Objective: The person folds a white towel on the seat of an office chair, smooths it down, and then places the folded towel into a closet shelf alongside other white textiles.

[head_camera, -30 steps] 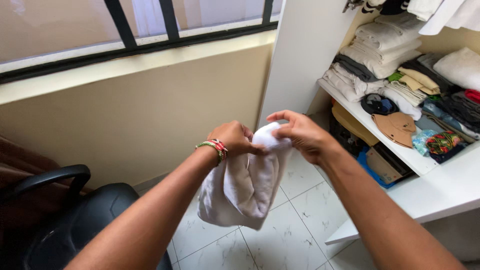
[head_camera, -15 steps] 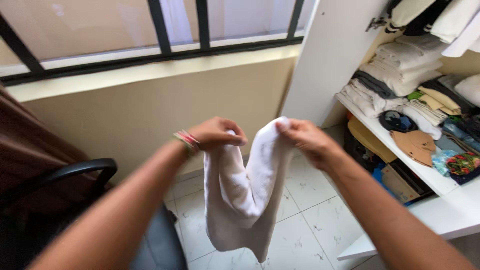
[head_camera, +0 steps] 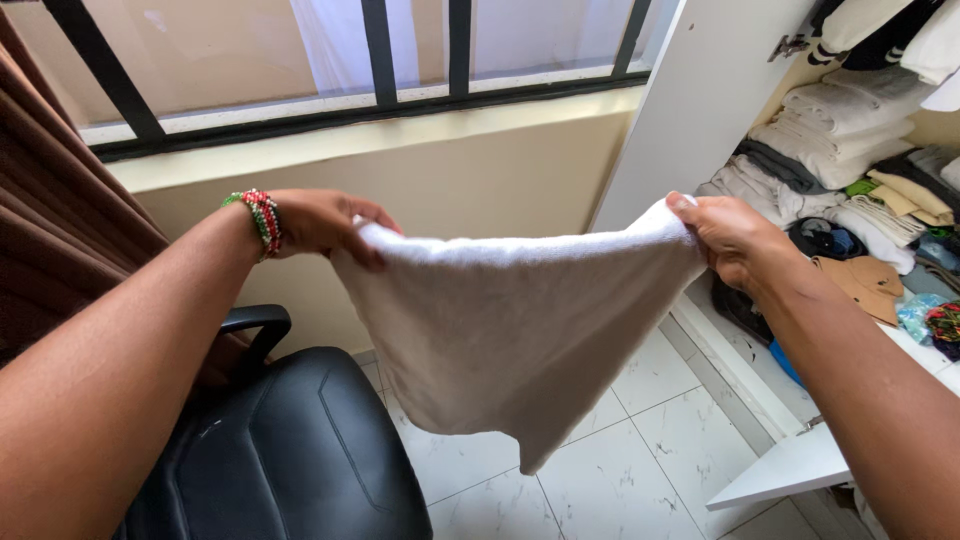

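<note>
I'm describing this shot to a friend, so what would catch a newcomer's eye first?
First, the white terry-cloth towel stretched wide across the middle, pinched at its top corners by the left hand and the right hand. Below left sits a black padded office chair; at right, an open white wardrobe shelf under stacks of folded clothes.

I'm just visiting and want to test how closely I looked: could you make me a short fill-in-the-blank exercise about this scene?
1. Both hands hold a white terry cloth towel stretched out by its top ____.
2. The left hand has a red, green and white beaded bracelet on its ____.
3. Below the towel stands a ____ padded office chair.
4. Past the right hand, the open white wardrobe's shelves hold stacks of folded ____.

Missing words: corners; wrist; black; clothes
</note>
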